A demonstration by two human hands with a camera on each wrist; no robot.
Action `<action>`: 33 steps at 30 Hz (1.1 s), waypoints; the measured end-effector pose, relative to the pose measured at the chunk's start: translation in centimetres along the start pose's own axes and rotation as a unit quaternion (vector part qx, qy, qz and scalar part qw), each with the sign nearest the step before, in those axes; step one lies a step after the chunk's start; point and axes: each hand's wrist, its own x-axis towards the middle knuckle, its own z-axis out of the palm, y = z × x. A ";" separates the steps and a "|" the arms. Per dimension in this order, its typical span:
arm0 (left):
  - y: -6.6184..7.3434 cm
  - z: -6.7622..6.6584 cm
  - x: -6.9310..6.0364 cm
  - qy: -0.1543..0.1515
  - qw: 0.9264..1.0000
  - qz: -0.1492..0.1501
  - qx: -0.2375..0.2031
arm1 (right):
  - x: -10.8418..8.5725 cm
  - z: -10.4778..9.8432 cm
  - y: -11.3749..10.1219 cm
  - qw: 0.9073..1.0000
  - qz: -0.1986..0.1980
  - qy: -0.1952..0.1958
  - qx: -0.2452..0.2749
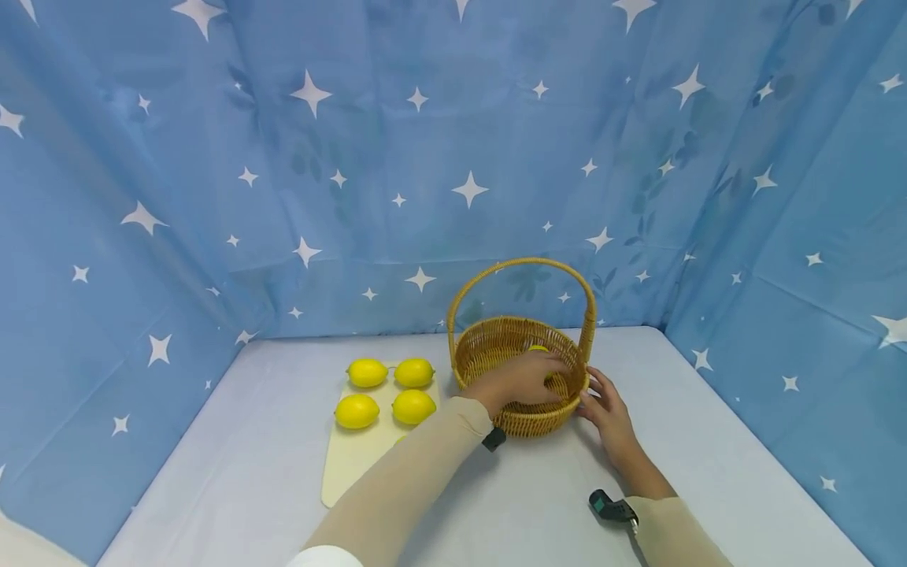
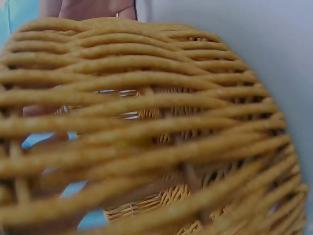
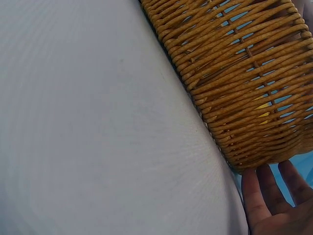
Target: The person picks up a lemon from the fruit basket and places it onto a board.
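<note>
A round wicker basket (image 1: 527, 421) with a tall arched handle stands toward the right of the table. My left hand (image 1: 527, 378) reaches over its near rim, fingers bent around a yellow lemon (image 1: 538, 347) inside. Much of that lemon is hidden behind the hand. In the left wrist view, the basket's weave (image 2: 146, 107) covers most of the fingers. Against the basket's right side rests my right hand (image 1: 611, 417). The right wrist view shows its extended fingers (image 3: 269, 191) touching the wicker.
Left of the basket lies a cream board (image 1: 347, 472) bearing several lemons (image 1: 414, 407), one mostly hidden by the left sleeve. A white cloth covers the table (image 1: 241, 441). Blue star-patterned curtains (image 1: 383, 197) enclose the back and sides.
</note>
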 end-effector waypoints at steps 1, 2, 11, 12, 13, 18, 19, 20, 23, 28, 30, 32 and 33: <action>0.1 0.0 0.3 -0.003 1.000 -0.013 0.003 | 0.1 -0.1 0.1 1.000 -0.003 0.000 -0.001; 0.1 0.0 0.6 -0.008 1.000 -0.024 0.009 | 0.3 -0.2 0.4 1.000 -0.005 0.001 0.000; 0.0 0.0 2.3 -0.056 0.996 -0.067 -0.002 | 1.4 -0.7 3.1 1.000 -0.015 0.016 0.013; 0.0 0.0 2.3 -0.062 0.996 -0.069 -0.002 | 1.4 -0.6 3.1 1.000 -0.017 0.016 0.013; 0.1 0.1 2.2 -0.068 0.995 -0.071 0.001 | 1.3 -0.6 3.1 1.000 -0.018 0.015 0.012; 0.6 0.5 1.9 -0.090 0.991 -0.095 0.028 | 1.3 -0.5 3.1 1.000 -0.023 0.018 0.012; 0.7 0.5 1.9 -0.090 0.990 -0.102 0.042 | 1.4 -0.4 3.1 0.999 -0.024 0.017 0.013; 0.7 0.6 1.9 -0.089 0.988 -0.111 0.056 | 1.4 -0.4 3.1 0.999 -0.024 0.017 0.014; 0.5 0.5 1.8 -0.084 0.982 -0.140 0.096 | 1.4 -0.4 3.1 1.000 -0.021 0.016 0.010; -0.1 0.4 1.7 -0.079 0.978 -0.162 0.106 | 1.1 -0.4 2.9 1.000 -0.009 0.021 -0.002; -0.3 0.4 1.7 -0.077 0.978 -0.163 0.108 | 1.0 -0.4 2.9 1.000 -0.008 0.023 -0.005; -0.6 0.5 1.6 -0.070 0.978 -0.162 0.113 | 0.9 -0.4 2.9 1.000 -0.008 0.024 -0.008; -0.7 0.6 1.5 -0.065 0.978 -0.163 0.112 | 0.9 -0.4 2.9 1.000 -0.009 0.023 -0.009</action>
